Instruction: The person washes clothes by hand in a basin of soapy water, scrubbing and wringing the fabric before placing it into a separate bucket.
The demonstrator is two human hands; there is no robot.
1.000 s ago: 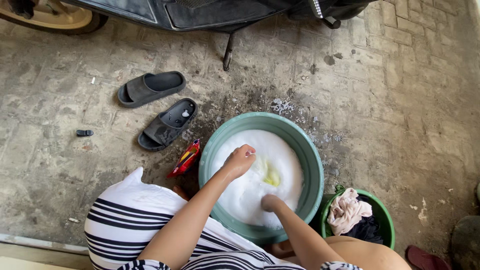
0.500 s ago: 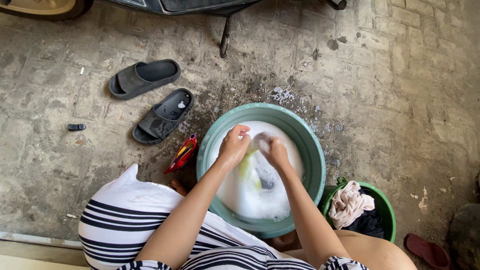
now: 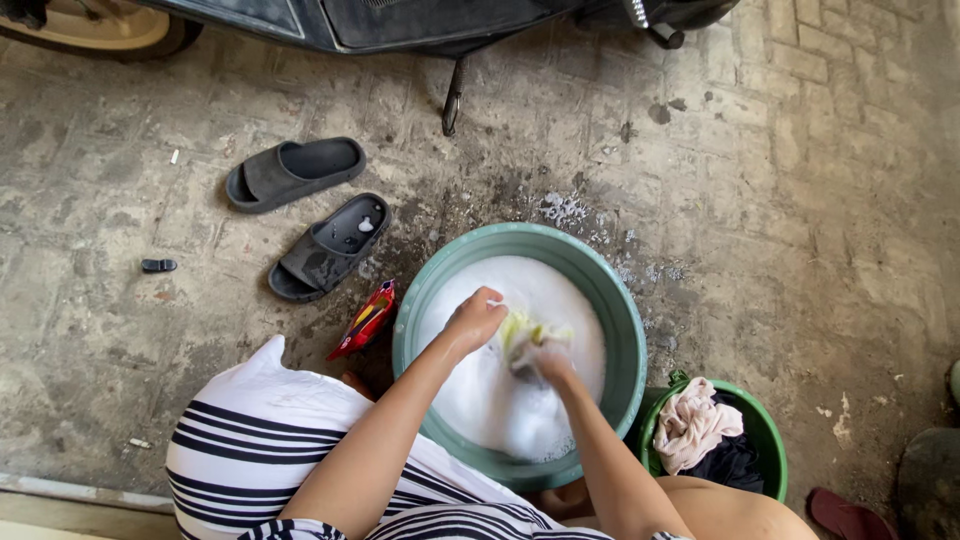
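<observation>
Head view: both hands gripped a yellow-green cloth (image 3: 528, 328) over the suds.
Left hand (image 3: 473, 321) and right hand (image 3: 548, 362) fingers were closed on it, inside the green basin (image 3: 622, 320).

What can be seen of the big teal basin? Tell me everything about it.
The big teal basin is round, wide and looks like plastic, with a smooth rolled rim. It stands upright on the stained paving, filled with white suds. The left hand and right hand are inside it, gripping a yellow-green cloth. A red sachet lies by its left side; a smaller green bucket of clothes sits to its right. Foam flecks dot the ground behind it.
</observation>
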